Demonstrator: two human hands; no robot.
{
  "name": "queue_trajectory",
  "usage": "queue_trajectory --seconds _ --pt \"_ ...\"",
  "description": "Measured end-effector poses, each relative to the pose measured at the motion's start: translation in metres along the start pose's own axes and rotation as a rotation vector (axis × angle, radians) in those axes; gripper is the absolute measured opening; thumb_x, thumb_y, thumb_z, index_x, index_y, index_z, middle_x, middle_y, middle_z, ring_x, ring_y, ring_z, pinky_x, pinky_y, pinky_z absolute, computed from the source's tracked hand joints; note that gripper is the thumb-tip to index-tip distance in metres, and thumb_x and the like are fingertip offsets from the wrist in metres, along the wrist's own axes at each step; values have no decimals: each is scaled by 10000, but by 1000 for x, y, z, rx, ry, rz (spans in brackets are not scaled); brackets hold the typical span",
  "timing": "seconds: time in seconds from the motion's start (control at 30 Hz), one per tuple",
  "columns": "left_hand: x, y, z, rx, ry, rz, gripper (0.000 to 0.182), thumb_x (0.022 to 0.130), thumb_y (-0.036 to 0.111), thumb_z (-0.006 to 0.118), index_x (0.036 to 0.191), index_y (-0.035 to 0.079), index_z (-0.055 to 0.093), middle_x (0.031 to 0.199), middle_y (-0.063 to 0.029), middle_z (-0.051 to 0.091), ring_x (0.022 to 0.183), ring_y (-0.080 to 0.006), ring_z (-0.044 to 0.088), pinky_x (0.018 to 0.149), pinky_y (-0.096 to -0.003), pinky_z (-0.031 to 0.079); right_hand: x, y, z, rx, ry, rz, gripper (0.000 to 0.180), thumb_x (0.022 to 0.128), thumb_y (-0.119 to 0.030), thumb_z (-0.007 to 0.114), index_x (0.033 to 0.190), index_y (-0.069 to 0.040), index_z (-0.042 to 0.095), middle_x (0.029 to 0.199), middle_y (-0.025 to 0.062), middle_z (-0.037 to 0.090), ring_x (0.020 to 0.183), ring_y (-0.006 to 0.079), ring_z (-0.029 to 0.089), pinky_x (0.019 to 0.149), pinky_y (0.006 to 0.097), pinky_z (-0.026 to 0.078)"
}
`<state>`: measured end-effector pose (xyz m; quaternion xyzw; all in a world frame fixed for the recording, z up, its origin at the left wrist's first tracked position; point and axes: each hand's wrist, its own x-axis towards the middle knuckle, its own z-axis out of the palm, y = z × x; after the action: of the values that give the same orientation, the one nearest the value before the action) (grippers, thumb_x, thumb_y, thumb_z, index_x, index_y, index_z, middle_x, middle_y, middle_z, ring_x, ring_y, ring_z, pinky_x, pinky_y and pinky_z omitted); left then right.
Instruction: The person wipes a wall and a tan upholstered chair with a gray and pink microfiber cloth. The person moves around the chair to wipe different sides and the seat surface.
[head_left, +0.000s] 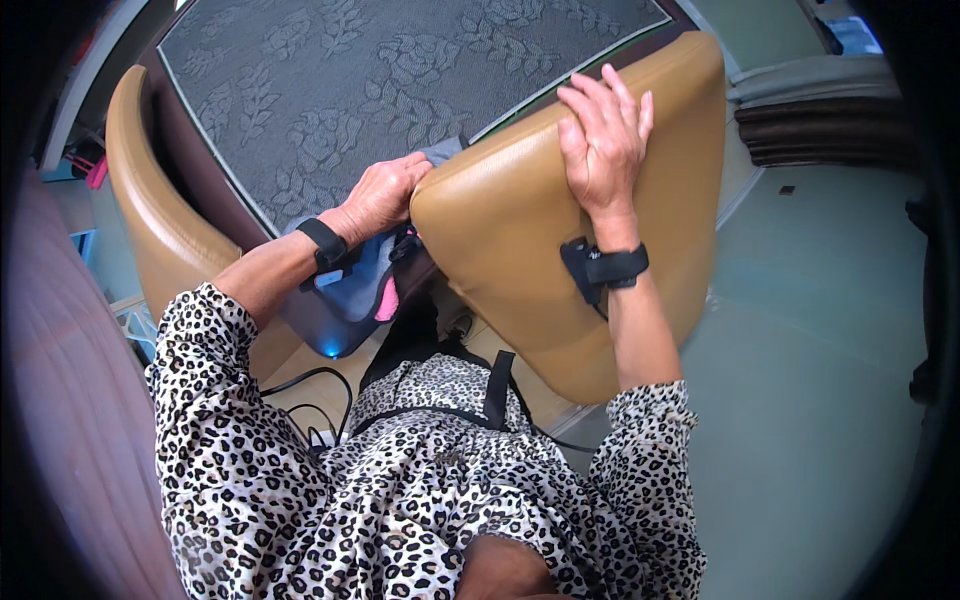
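My right hand (604, 154) lies with spread fingers on the upper face of a tan leather-like padded panel (525, 225), which leans at a slant before me. At the panel's left corner, my left hand (384, 191) has its fingers curled on a grey-blue cloth (446, 150); the fingertips are partly hidden. More bluish cloth with a pink part (387, 300) hangs below this hand. Behind both hands spreads a dark grey mat (360, 82) with a leaf and flower pattern. Each wrist wears a black strap with a small device.
Another tan padded piece (161, 202) curves along the left. A blue light (332, 352) glows on an object below the cloth, near black cables (330, 371). Dark folded fabric (821, 135) lies at right beside the greenish floor (810, 337). Pinkish drapery (67, 390) hangs at left.
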<state>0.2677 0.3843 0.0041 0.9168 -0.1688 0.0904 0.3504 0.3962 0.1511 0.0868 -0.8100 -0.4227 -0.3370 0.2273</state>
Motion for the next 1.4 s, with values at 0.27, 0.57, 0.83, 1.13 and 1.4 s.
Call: queue_trajectory --seconds 0.27,0.57,0.83,1.13,1.4 --pt "63 37 22 19 -27 81 130 771 127 560 841 36 501 849 -129 529 798 -350 564 637 -418 462 -28 -35 -47 65 -77 52 304 819 -317 497 983 -105 641 1103 53 578 1197 299 447 1041 598 150" --pt "185 15 45 62 -14 129 253 774 107 575 1016 48 530 968 -144 519 854 -370 572 693 -442 489 -22 -51 -39 104 -222 146 327 823 -319 459 975 -86 631 1089 69 586 1193 315 459 1053 599 122" --pt "169 -2 41 10 -129 307 245 722 133 603 964 96 616 929 -98 558 943 -318 563 777 -398 480 0 -49 -26 113 -141 107 299 790 -280 486 965 -91 636 1072 61 588 1184 299 465 1050 598 144" --pt "82 -17 7 -165 -224 61 155 751 125 612 898 77 616 836 -70 539 868 -249 549 733 -352 436 1 -15 -13 -84 -23 171 249 825 -273 493 961 -134 647 1063 14 602 1176 250 472 1046 576 184" --pt "-65 -12 -39 182 80 -364 233 745 117 646 952 32 581 836 -131 520 820 -328 550 704 -388 442 9 5 19 -129 99 94 212 814 -252 528 944 -141 653 1043 2 615 1149 229 492 1028 574 208"
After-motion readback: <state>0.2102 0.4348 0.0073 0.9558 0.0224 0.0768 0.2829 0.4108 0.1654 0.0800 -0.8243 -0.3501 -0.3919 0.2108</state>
